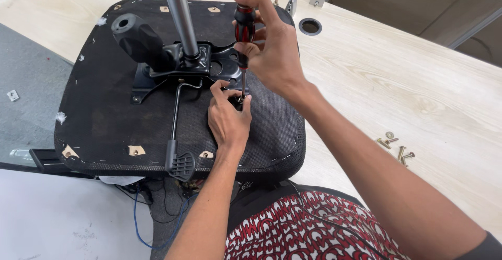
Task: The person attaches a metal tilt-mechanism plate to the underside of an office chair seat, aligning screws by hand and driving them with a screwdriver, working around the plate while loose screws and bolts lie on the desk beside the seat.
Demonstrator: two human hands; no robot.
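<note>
From the head camera, an upturned chair seat (104,119) lies on a pale wooden table (397,93), its black underside facing up. A black metal plate (219,66) sits at the middle of the seat, with a shiny steel column (181,17) rising from it and a thick black knob (137,39) to its left. A thin lever with a flat paddle (180,163) runs toward the near edge.

The right hand (274,51) is closed around the red and black handle of a screwdriver (243,40), held upright with the tip down at the plate's near right corner. The left hand (227,116) rests on the seat, its fingertips pinched narrowly around a small screw (239,100) at the tip (the screw itself is mostly hidden).

The step in hand looks like driving that screw at the plate's corner. The next move probably calls for keeping the shaft upright and seated in the screw head while the handle turns.

Loose bolts (396,147) lie well apart on the table to the right.
</note>
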